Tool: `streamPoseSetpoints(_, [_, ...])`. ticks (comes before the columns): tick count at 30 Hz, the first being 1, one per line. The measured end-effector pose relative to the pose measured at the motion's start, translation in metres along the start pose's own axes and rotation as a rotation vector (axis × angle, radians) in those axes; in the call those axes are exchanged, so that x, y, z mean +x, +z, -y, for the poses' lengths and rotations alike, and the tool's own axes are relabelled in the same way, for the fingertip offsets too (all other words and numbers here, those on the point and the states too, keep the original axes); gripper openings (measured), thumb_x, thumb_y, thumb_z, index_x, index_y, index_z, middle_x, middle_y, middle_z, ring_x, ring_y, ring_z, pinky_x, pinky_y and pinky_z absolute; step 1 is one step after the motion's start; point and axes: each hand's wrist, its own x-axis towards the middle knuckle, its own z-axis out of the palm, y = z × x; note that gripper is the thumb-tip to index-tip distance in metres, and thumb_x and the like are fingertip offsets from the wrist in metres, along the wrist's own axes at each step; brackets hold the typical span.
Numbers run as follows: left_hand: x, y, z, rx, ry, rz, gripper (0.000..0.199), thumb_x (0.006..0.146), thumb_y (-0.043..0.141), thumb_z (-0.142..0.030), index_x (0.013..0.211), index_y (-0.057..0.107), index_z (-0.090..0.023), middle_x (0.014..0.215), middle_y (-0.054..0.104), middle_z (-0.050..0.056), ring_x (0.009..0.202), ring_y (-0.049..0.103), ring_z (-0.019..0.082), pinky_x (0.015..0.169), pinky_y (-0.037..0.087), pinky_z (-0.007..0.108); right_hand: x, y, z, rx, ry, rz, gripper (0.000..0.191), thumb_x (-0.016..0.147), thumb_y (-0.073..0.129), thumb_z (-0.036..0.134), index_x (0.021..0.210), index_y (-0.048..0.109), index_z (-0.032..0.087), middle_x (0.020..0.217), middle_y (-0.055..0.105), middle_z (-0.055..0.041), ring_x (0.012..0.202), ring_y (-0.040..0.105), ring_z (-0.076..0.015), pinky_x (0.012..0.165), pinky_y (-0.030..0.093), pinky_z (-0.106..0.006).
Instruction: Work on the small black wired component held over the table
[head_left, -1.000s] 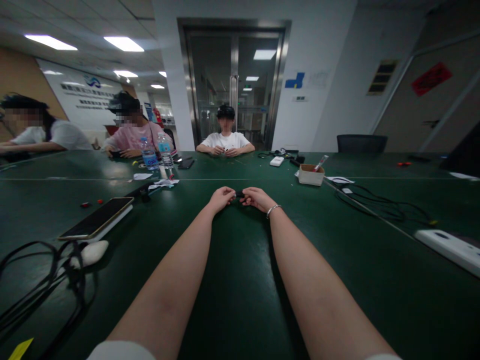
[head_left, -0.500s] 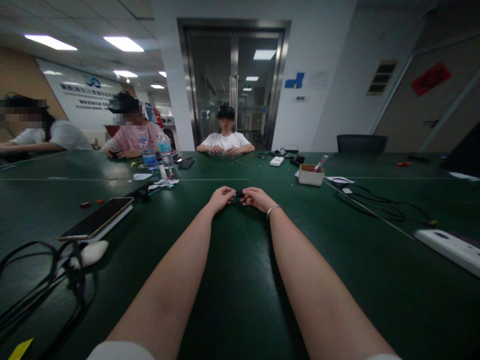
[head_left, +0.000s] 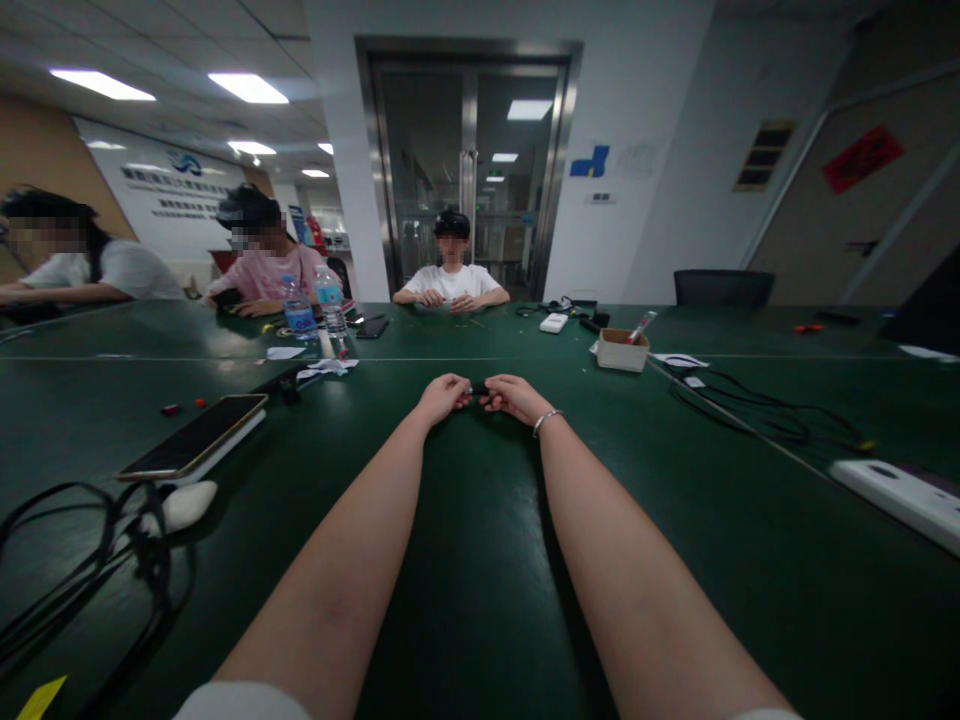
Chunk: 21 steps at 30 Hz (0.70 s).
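Note:
Both my arms stretch forward over the dark green table (head_left: 465,560). Between my fingertips is a small black object (head_left: 478,390), too small to name, with a lighter bit at its left end. My left hand (head_left: 445,398) pinches that left end, fingers closed. From the other side my right hand (head_left: 514,399), with a silver bangle (head_left: 547,422) at the wrist, pinches the right part. The fingers hide most of the object.
To the left lie a phone (head_left: 196,436) on a white box, a white mouse-like piece (head_left: 189,505) and black cables (head_left: 90,560). Water bottles (head_left: 330,302) stand beyond. On the right are a small open box (head_left: 622,352) and a power strip (head_left: 900,500). Several people sit around.
A little more of the light end shows beside my left fingertips. My hands stay nearly in place. The person in pink at the left has shifted their hands slightly.

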Motion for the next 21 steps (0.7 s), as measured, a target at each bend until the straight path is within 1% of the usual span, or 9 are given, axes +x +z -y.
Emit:
streamPoseSetpoints(2, [-0.0006, -0.0002, -0.0001, 0.013, 0.015, 0.007, 0.015, 0.080, 0.060, -0.025, 0.088, 0.058, -0.012, 0.073, 0.062, 0.004, 0.062, 0.058, 0.009, 0.058, 0.045, 0.021, -0.0001, -0.0001, 0.0000, -0.001, 0.001, 0.001, 0.006, 0.087, 0.053, 0.008, 0.082, 0.055, 0.011, 0.053, 0.061, -0.0021, 0.039, 0.053, -0.0057, 0.053, 0.054, -0.020])
streamPoseSetpoints(5, [-0.0013, -0.0001, -0.0006, 0.000, 0.018, -0.004, 0.018, 0.079, 0.062, -0.027, 0.088, 0.058, -0.013, 0.077, 0.063, 0.004, 0.065, 0.059, 0.010, 0.058, 0.045, 0.021, -0.0006, 0.0002, 0.0003, -0.003, -0.001, -0.005, 0.008, 0.088, 0.051, 0.007, 0.082, 0.054, 0.012, 0.052, 0.060, -0.0016, 0.040, 0.053, -0.0063, 0.054, 0.055, -0.021])
streamPoseSetpoints(9, [-0.0004, 0.0013, 0.0002, 0.005, 0.005, -0.013, 0.018, 0.082, 0.057, -0.030, 0.085, 0.058, -0.012, 0.069, 0.061, 0.004, 0.058, 0.056, 0.009, 0.055, 0.043, 0.021, -0.0012, 0.0006, 0.0008, -0.006, -0.001, -0.005, 0.009, 0.087, 0.052, 0.007, 0.081, 0.054, 0.012, 0.052, 0.060, -0.0012, 0.040, 0.054, -0.0063, 0.053, 0.055, -0.021])
streamPoseSetpoints(12, [0.0003, 0.0015, 0.0013, 0.037, 0.029, -0.010, 0.017, 0.078, 0.062, -0.027, 0.086, 0.058, -0.012, 0.069, 0.061, 0.003, 0.058, 0.055, 0.009, 0.056, 0.043, 0.021, -0.0012, 0.0005, 0.0006, -0.008, -0.002, -0.003, 0.010, 0.088, 0.050, 0.006, 0.081, 0.054, 0.011, 0.051, 0.060, -0.0009, 0.041, 0.055, -0.0068, 0.053, 0.055, -0.021])
streamPoseSetpoints(15, [0.0008, 0.0008, 0.0013, 0.024, 0.029, -0.017, 0.023, 0.077, 0.062, -0.034, 0.085, 0.059, -0.013, 0.074, 0.063, 0.003, 0.061, 0.057, 0.010, 0.057, 0.044, 0.021, -0.0005, -0.0001, -0.0001, -0.008, -0.008, -0.001, 0.010, 0.088, 0.049, 0.006, 0.082, 0.054, 0.011, 0.051, 0.059, -0.0005, 0.041, 0.055, -0.0069, 0.053, 0.055, -0.021])
streamPoseSetpoints(18, [0.0015, 0.0008, 0.0005, 0.029, -0.008, -0.014, 0.025, 0.083, 0.055, -0.037, 0.082, 0.059, -0.013, 0.066, 0.060, 0.003, 0.055, 0.054, 0.010, 0.054, 0.042, 0.022, 0.0008, -0.0007, -0.0012, -0.005, -0.007, 0.004, 0.009, 0.088, 0.049, 0.006, 0.082, 0.054, 0.012, 0.051, 0.060, -0.0002, 0.040, 0.054, -0.0064, 0.052, 0.055, -0.021])
streamPoseSetpoints(21, [0.0018, 0.0015, -0.0001, 0.050, -0.003, -0.012, 0.017, 0.080, 0.059, -0.029, 0.081, 0.058, -0.013, 0.060, 0.058, 0.001, 0.051, 0.050, 0.008, 0.053, 0.041, 0.021, 0.0020, -0.0014, -0.0022, -0.002, -0.006, 0.000, 0.008, 0.087, 0.050, 0.006, 0.082, 0.054, 0.012, 0.050, 0.059, 0.0004, 0.041, 0.055, -0.0069, 0.053, 0.055, -0.021])
